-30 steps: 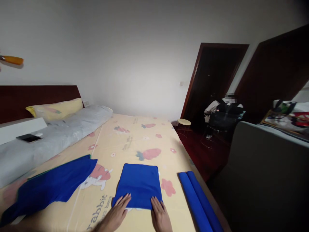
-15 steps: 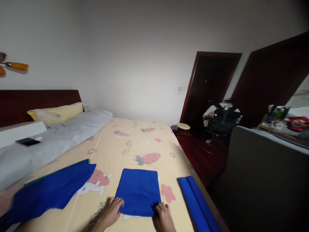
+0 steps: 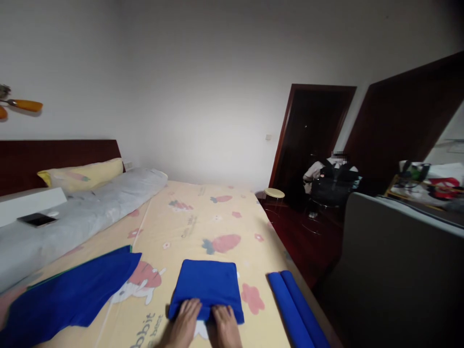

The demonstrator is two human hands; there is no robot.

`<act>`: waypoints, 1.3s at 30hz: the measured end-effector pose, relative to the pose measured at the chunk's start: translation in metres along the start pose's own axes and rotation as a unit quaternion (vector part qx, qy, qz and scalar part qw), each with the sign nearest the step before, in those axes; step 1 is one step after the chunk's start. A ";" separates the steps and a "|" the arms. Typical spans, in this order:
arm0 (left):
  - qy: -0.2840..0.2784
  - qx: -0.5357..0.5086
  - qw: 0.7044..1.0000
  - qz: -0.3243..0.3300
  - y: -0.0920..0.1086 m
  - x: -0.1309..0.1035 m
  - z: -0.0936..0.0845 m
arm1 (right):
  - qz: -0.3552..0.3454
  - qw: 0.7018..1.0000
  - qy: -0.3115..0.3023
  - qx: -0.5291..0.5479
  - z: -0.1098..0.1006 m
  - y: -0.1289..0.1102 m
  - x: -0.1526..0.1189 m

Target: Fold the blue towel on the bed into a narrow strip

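Head view, one camera only. Both hands low at frame bottom, on near edge of folded blue cloth [image 3: 206,288]. Left hand [image 3: 184,323] and right hand [image 3: 225,325] now close together, nearly touching, fingers bent over the near hem. Fingers curled down onto the cloth, not spread; whether pinching fabric or only pressing cannot be told from this angle.

Change against half a second ago: hands then at the two near corners, well apart; now drawn inward to the middle of the edge. A second ago: palms flat, fingers splayed on the near corners. Near edge now looks thicker and rounded, cloth shorter front to back. Judgement: near hem being turned or rolled away from the body, roll just begun, most of the cloth flat beyond the fingers.

Cloth lies on yellow printed bedsheet [image 3: 203,217], near the foot edge, between a loose blue cloth [image 3: 68,295] spread out to the left and two blue rolls [image 3: 295,309] lying side by side to the right. Rolls apart from the folded cloth, close to the bed's right edge.

Elsewhere: grey bolster [image 3: 83,205] and yellow pillow [image 3: 81,174] at headboard, phone [image 3: 36,220] on a white ledge. Another person [image 3: 331,179] seated by the dark doorway, well apart, not involved.
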State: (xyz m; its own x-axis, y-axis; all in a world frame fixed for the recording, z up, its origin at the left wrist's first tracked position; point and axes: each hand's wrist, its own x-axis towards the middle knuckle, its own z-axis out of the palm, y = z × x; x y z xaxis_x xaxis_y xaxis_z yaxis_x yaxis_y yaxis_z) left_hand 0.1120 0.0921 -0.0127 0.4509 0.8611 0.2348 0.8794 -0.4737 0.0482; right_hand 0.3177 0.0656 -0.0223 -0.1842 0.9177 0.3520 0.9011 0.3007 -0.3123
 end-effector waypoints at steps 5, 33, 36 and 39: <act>0.046 -0.007 0.993 0.106 0.000 -0.009 0.007 | -0.003 0.999 -0.012 0.031 0.005 0.006 -0.008; -0.053 -0.109 0.988 0.099 0.012 0.044 0.017 | -0.006 0.989 -0.124 0.080 -0.014 0.001 0.037; -0.062 -0.083 0.995 0.013 0.001 0.048 0.011 | 0.052 0.994 -0.086 0.049 -0.014 0.018 0.037; -0.065 -0.009 0.987 -0.148 -0.014 0.048 -0.003 | 0.151 0.988 -0.042 0.004 -0.011 0.049 0.036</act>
State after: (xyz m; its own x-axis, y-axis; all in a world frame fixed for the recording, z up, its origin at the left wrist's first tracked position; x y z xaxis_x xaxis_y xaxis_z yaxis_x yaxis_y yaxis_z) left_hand 0.1209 0.1393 0.0007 0.1920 0.9780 0.0813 0.9732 -0.2004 0.1125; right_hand 0.3600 0.1109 -0.0150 0.0604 0.9839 0.1680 0.9171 0.0117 -0.3984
